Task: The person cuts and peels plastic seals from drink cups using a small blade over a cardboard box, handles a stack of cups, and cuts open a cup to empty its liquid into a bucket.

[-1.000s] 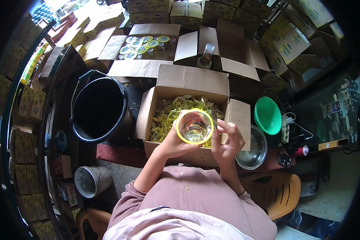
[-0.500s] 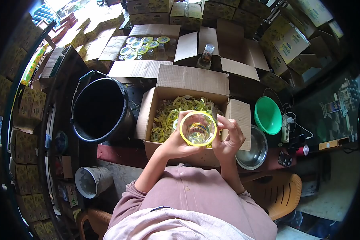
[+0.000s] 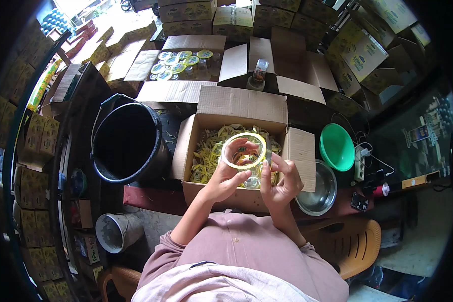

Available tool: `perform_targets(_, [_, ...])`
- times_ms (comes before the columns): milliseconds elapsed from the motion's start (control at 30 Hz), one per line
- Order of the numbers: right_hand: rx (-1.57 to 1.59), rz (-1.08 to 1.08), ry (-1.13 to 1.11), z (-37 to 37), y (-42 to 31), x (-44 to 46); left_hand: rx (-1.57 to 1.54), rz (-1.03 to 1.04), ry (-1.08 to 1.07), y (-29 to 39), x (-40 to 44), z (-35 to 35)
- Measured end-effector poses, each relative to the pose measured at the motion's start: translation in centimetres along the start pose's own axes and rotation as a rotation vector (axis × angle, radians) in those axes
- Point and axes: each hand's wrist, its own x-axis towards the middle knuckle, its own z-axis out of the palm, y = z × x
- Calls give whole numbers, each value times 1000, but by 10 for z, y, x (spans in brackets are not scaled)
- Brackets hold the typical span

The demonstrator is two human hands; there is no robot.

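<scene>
My left hand [image 3: 220, 182] is wrapped round a clear plastic cup [image 3: 252, 182] with a yellow rim. The cup is tilted, its mouth facing up toward me, and printing shows through its wall. At the cup's right side, my right hand [image 3: 281, 187] has thumb and fingers closed together. A thin, blade-like piece shows faintly by those fingers, too unclear to name. Both hands are above an open cardboard box [image 3: 185, 146] filled with yellow strips and scraps [image 3: 206, 156].
A large black bucket [image 3: 158, 146] stands left of the box. To the right are a green basin [image 3: 337, 147] and a metal bowl [image 3: 323, 194]. Behind, another carton [image 3: 176, 91] holds yellow-lidded cups [image 3: 177, 67], near a standing glass jar [image 3: 259, 70]. A grey pail [image 3: 118, 232] is lower left.
The cup has tipped so that more of its side shows, and its rim has shifted slightly left and up. My right hand has moved a little down and left beside it.
</scene>
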Motion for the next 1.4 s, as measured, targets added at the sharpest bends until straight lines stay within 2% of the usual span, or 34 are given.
perform_targets(167, [-105, -89, 25, 4, 4, -1, 75, 11, 22, 3, 0, 3])
perform_targets(467, [-15, -39, 13, 4, 5, 5, 234, 47, 15, -3, -2, -2])
perform_targets(567, [-14, -51, -32, 0, 7, 8, 373, 44, -39, -2, -3, -5])
perform_targets(767, [127, 75, -56, -3, 12, 9, 309, 56, -32, 0, -1, -7])
perform_targets(900, [111, 47, -46, -3, 11, 4, 302, 43, -5, 7, 0, -6])
perform_targets(1167, [50, -19, -63, -2, 10, 8, 353, 41, -97, 7, -1, -12])
perform_targets(1400, [117, -14, -127, -4, 15, 11, 307, 46, -97, 6, -1, -14])
